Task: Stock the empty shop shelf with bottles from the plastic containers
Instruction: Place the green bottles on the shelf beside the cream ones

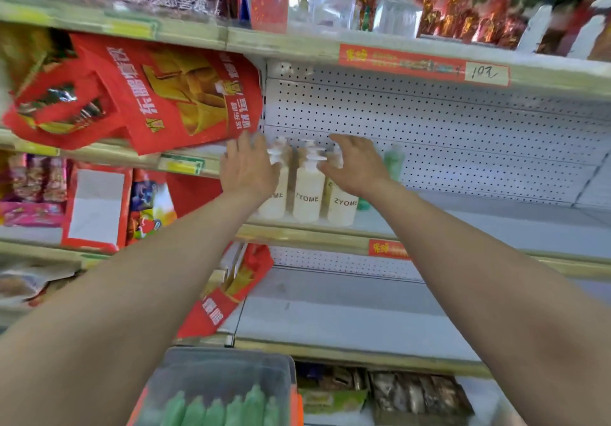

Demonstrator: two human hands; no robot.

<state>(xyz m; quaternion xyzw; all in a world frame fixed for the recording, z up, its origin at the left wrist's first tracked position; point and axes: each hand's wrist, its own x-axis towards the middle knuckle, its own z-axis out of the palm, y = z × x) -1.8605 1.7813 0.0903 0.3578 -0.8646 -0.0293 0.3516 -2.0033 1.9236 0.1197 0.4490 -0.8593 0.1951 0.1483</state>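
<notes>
Stocking has only just begun. Three white bottles [307,194] marked ZYOME stand in a row at the left end of the shelf [496,220], directly under and between the fingers of both hands. One green bottle [393,161] stands just beyond the right hand [355,166].

The left hand [249,169] lies against the leftmost white bottle with its fingers [244,144] straight and slightly spread, gripping nothing. The right hand's fingers [340,141] are bent loosely over the pump of the third white bottle. The blur hides whether they pinch it or only nudge it.

Away from the fingers to the right, most of the shelf board is bare, and the lower shelf [347,320] beneath the wrists holds no bottles. Well below the hands, a plastic container [224,379] holds a row of green bottles [215,409], so most of the work appears to remain.
</notes>
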